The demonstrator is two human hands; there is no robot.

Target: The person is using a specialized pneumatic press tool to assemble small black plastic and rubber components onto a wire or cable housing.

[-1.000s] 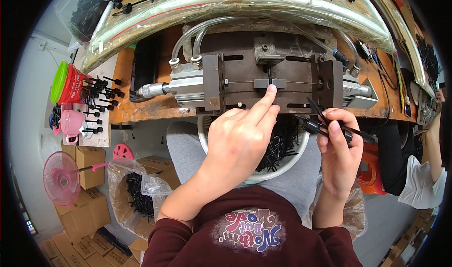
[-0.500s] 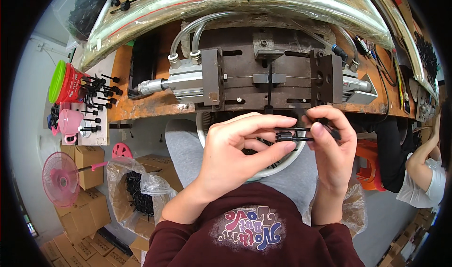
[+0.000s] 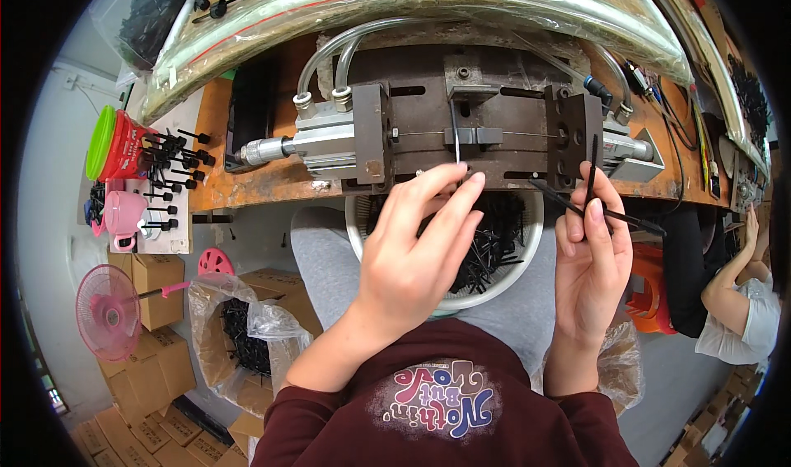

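My left hand (image 3: 420, 249) is at the front of the metal fixture (image 3: 420, 158), fingertips closed around the lower end of a thin black rod (image 3: 456, 129). That rod lies across a small grey block (image 3: 486, 136) in the fixture's middle, and its held end is partly hidden by my fingers. To the right, my right hand (image 3: 592, 253) is raised with several thin black plastic rods (image 3: 593, 170) pinched between thumb and fingers, sticking out in different directions. Below the hands, a white basket (image 3: 535, 257) on my lap holds many black rods.
Air cylinders (image 3: 329, 146) with clear hoses flank the fixture on the wooden bench (image 3: 272, 189). At left stand a pink cup (image 3: 124, 213), a red tub (image 3: 130, 147) and a pink fan (image 3: 107, 312). A plastic-lined box (image 3: 222, 286) sits low left. Another person's arm (image 3: 733, 282) shows at right.
My left hand has left the rods near my right hand and moved up to the rod in the fixture, which has shifted slightly left. My right hand has turned, its rods now splayed.
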